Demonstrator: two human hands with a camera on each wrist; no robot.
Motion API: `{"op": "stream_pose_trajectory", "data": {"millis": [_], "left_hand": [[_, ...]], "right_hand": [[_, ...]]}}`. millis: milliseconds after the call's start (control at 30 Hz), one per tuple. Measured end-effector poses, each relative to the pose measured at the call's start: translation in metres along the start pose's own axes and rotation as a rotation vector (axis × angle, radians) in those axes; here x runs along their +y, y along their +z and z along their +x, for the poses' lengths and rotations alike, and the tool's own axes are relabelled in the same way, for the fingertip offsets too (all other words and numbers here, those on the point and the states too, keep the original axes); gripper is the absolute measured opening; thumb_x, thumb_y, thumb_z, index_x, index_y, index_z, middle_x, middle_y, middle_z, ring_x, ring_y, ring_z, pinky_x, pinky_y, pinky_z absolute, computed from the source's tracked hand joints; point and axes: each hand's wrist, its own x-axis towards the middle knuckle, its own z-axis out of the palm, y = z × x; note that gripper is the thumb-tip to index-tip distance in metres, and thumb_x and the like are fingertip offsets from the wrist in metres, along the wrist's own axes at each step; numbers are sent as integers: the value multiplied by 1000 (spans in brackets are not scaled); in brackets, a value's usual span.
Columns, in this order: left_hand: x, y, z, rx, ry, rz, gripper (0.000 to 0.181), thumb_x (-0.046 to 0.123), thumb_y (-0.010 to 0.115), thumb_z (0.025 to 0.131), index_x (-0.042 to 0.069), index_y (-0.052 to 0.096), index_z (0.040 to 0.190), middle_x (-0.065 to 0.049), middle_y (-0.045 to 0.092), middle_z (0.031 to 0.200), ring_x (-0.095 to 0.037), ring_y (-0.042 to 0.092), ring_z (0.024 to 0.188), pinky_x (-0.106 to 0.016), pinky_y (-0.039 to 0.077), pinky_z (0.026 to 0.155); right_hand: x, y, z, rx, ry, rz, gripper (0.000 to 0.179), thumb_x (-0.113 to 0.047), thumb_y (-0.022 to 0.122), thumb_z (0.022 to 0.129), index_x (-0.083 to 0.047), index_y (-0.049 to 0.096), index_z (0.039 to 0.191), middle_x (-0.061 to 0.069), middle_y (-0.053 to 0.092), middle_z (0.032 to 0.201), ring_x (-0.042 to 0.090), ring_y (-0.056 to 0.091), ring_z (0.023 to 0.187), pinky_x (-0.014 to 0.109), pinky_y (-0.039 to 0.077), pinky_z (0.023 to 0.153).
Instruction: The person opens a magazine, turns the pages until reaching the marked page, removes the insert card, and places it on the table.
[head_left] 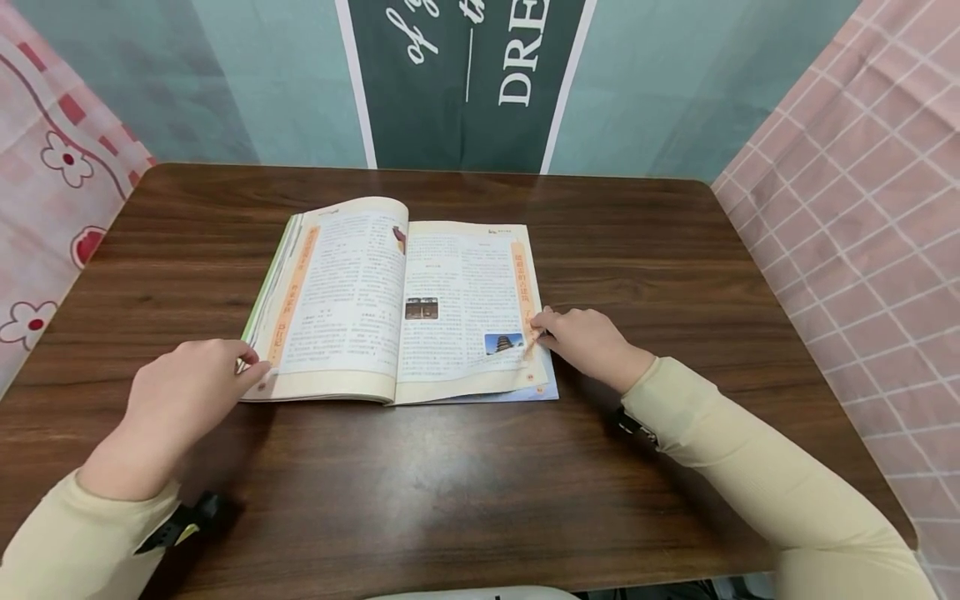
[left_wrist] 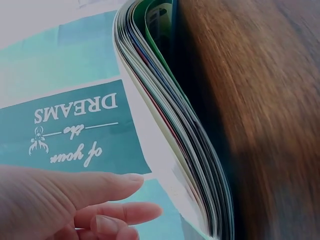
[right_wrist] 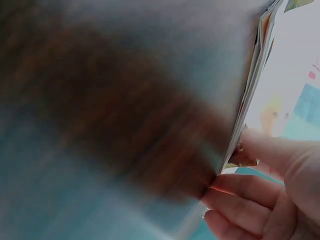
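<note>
An open book (head_left: 345,292) lies on the wooden table, its printed pages showing orange side strips and small photos. My right hand (head_left: 588,342) pinches the outer edge of the right-hand page (head_left: 465,275) near its lower corner. That corner is bent up a little, and a bluish page (head_left: 525,393) shows beneath. In the right wrist view, the thumb lies on one side of the paper with the fingers on the other. By the book's lower left corner is my left hand (head_left: 187,387), thumb and index finger apart. The left wrist view shows those fingertips beside the page stack (left_wrist: 165,110), gripping nothing.
The brown table (head_left: 450,492) extends around the book on all sides. Behind it hangs a teal cloth (head_left: 292,83) with white lettering. Pink patterned cloths stand at the left and right. A white rounded object (head_left: 480,593) shows at the front edge.
</note>
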Motion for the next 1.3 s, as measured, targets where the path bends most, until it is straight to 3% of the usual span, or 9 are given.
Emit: {"op": "stream_pose_trajectory", "data": {"millis": [167,367,533,600,800,900,967,1133,1300], "left_hand": [[12,-4,0,38,41,3,24,30,59,89,8,70,91,-12,64,72,-23,53,54,-40,36,40],[50,-7,7,147,173,-42,16,23,62,87,11,73,87,-4,66,73,-21,57,58,-41,40,44],[96,-6,27,165,306,-115,14,23,62,88,14,73,84,5,57,63,-15,51,58,-36,40,49],[115,-8,37,156,359,-157,17,23,61,89,15,71,78,5,51,59,-14,46,56,-33,36,49],[172,-14,70,32,463,-250,19,29,61,90,16,75,89,4,67,80,-12,55,69,-30,43,60],[196,-9,82,-43,492,-241,23,35,60,90,18,75,93,7,68,86,-10,57,72,-28,44,60],[209,-6,87,-86,505,-215,25,40,60,90,21,75,92,9,67,80,-10,56,69,-28,43,55],[228,1,92,-128,520,-148,26,45,60,88,23,74,83,10,61,66,-10,53,62,-26,40,49],[233,4,92,-126,530,-111,23,33,61,90,19,72,76,7,55,59,-10,48,58,-25,34,46]], "right_hand": [[2,-3,4,-17,1,-8,20,-7,57,92,-7,65,110,11,65,72,20,58,55,34,44,47],[6,-6,5,-48,-54,53,19,-5,59,90,-6,65,108,12,67,80,18,56,55,35,44,50],[8,-8,5,-104,-44,83,24,-15,56,94,-6,65,114,17,67,97,15,56,56,36,45,55],[9,-9,5,-121,-37,96,26,-18,55,95,-6,65,116,15,67,94,14,53,55,36,44,54],[6,-10,7,-108,-30,134,24,-25,55,94,-9,66,110,2,62,74,13,50,56,35,44,55],[5,-10,8,-99,-25,148,24,-26,55,94,-9,66,107,0,60,65,13,50,53,36,44,54],[4,-9,8,-102,-25,148,23,-26,55,95,-9,65,106,-1,55,60,13,49,51,36,44,52],[5,-9,7,-87,-22,114,20,-27,54,95,-7,59,97,-2,41,53,16,44,48,36,40,49],[5,-10,6,-76,-16,102,21,-25,55,94,-5,61,97,-2,41,54,16,44,51,35,40,50]]}}
